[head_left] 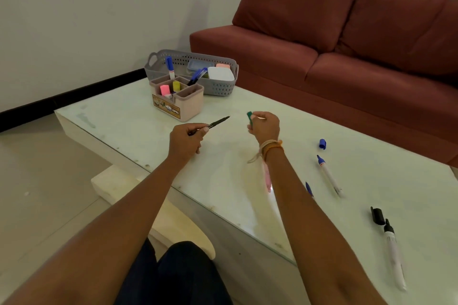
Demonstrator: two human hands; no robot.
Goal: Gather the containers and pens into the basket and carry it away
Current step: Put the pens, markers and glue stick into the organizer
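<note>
My left hand pinches a thin black pen that points up and to the right over the table. A short way to its right, my right hand grips a green cap. At the table's far end stands a grey perforated basket holding a white box, a clear lidded box, a pink item and blue pens. A beige divided organiser with highlighters and a blue-capped marker stands in front of it.
On the pale glass-topped table to my right lie an uncapped blue marker, its blue cap, a small blue pen, an uncapped black marker and a black cap. A red sofa stands behind.
</note>
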